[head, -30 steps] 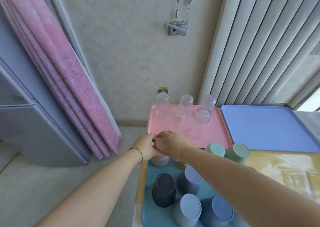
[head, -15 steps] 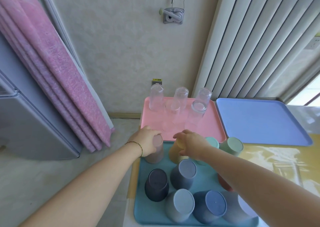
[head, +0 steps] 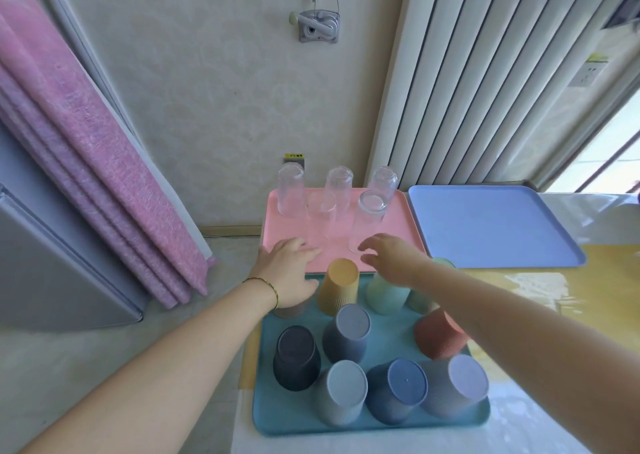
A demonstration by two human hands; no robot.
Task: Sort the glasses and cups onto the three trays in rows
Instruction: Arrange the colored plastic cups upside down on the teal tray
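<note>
Near pink tray (head: 401, 218) | right hand (head: 398, 263) released yellow cup (head: 341, 289) | left hand (head: 287, 277) seemingly open

Home room: grey fridge (head: 52, 263), pink fabric (head: 86, 142), patterned wallpaper (head: 207, 90).

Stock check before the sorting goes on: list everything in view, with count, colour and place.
glasses: five, clear, upside down on the pink tray, three behind, two in front
pink tray: one, far end of the table, left
blue tray: one, right of the pink tray
teal tray: one, nearest, under the cups
cups: ten, upside down on the teal tray; yellow, two green, red-brown, navy, mauve, four blue to lavender
table: one, yellow top, under the trays
pink cloth: one, folded, against the wall at left
left hand: open, over the mauve cup
right hand: open, over the pink tray's near edge
</note>
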